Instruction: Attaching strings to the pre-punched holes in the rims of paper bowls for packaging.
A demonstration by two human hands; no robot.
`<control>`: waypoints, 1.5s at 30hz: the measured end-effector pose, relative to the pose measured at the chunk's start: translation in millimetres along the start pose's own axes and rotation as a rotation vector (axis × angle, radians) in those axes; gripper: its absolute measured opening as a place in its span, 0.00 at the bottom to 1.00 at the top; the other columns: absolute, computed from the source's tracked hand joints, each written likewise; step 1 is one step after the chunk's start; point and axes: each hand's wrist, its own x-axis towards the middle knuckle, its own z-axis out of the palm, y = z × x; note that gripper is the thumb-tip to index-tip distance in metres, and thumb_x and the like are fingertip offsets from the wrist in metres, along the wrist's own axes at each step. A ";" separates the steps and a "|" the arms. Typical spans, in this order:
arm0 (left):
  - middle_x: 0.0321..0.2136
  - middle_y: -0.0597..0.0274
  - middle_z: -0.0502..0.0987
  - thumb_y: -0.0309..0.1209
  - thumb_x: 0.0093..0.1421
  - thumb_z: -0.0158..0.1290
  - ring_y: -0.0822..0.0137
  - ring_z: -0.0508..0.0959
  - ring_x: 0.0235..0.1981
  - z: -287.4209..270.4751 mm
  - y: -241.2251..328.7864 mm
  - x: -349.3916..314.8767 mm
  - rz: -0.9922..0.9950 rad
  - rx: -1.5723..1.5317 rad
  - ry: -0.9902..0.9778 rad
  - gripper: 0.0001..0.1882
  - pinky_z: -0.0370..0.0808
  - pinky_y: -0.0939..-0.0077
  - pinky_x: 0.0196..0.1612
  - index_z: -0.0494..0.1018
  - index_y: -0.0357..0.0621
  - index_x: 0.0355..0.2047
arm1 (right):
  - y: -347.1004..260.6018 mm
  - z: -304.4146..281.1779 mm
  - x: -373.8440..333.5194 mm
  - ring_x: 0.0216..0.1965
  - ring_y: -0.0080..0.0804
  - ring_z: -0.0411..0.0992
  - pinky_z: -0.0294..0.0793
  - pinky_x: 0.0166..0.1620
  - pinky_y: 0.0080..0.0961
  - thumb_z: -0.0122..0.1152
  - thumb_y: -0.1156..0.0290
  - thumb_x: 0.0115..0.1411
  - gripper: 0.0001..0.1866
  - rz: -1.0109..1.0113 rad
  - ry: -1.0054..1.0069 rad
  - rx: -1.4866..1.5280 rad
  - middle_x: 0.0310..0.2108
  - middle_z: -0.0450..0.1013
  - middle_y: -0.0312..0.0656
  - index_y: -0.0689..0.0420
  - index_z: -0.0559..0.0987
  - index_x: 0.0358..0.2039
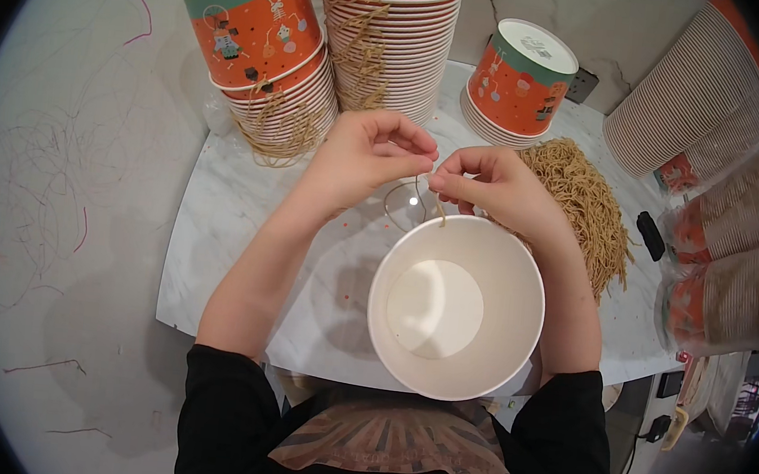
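Note:
A large white paper bucket (513, 312) stands near the table's front edge, its mouth facing up at me. From its far rim a tan cord (441, 210) rises to my fingertips, and a thin loop of it hangs beside the rim. My left hand (376, 154) is closed in a pinch on the cord, just beyond the bucket. Close beside it, my right hand (493, 182) pinches the cord too, near the rim. The exact spot where the fingertips meet the cord is partly hidden. A heap of tan cords (581, 205) lies right of my right hand.
Behind stand stacked orange-and-green buckets (253, 32), a tall bucket stack (405, 50) draped with cords, and a shorter orange stack (521, 82). Wrapped bucket stacks (690, 93) line the right side. A black object (649, 235) lies by the cord heap. A scribbled wall (69, 174) is at left.

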 end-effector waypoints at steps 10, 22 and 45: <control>0.34 0.62 0.82 0.16 0.55 0.62 0.77 0.80 0.33 0.7 -13.0 4.7 0.191 0.060 0.242 0.10 0.78 0.84 0.40 0.78 0.34 0.38 | 7.8 -2.8 6.2 0.26 0.14 0.73 0.72 0.30 0.15 0.67 0.67 0.61 0.08 0.122 -0.164 0.280 0.26 0.78 0.31 0.60 0.83 0.31; 0.32 0.62 0.82 0.18 0.54 0.62 0.77 0.81 0.32 -2.6 -14.3 6.5 0.237 0.096 0.292 0.09 0.78 0.83 0.35 0.78 0.35 0.36 | 22.0 -14.1 12.6 0.30 0.17 0.76 0.76 0.37 0.16 0.63 0.69 0.63 0.09 0.131 -0.417 0.469 0.29 0.79 0.33 0.62 0.82 0.34; 0.25 0.67 0.79 0.22 0.49 0.60 0.78 0.76 0.27 -10.4 -15.6 4.3 -0.010 0.451 -0.021 0.07 0.75 0.82 0.34 0.78 0.35 0.30 | 10.9 -91.0 -16.4 0.33 0.28 0.66 0.74 0.53 0.35 0.49 0.70 0.70 0.08 -0.404 0.205 1.286 0.28 0.65 0.34 0.60 0.74 0.39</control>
